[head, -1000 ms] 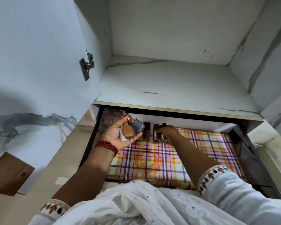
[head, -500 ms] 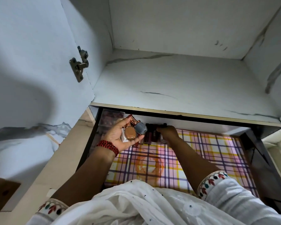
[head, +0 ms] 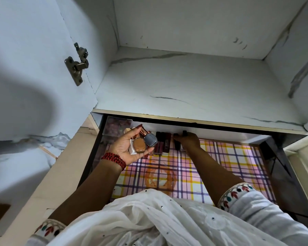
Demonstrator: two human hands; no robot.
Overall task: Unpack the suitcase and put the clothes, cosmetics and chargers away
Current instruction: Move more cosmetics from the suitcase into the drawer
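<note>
Lining the dark tube (head: pixel 184 133) along the drawer's (head: pixel 229 166) back edge, right hand (head: pixel 188 141) pinching it, left hand (head: pixel 124 148) cupping cosmetics (head: pixel 140 147), seems smartest.

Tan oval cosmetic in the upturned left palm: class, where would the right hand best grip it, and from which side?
Probably from above, pinching its two long edges. The tan oval cosmetic lies flat, broad face up, in the left hand; the grey round compact crowds its upper right end, so a sideways approach looks blocked.
</note>
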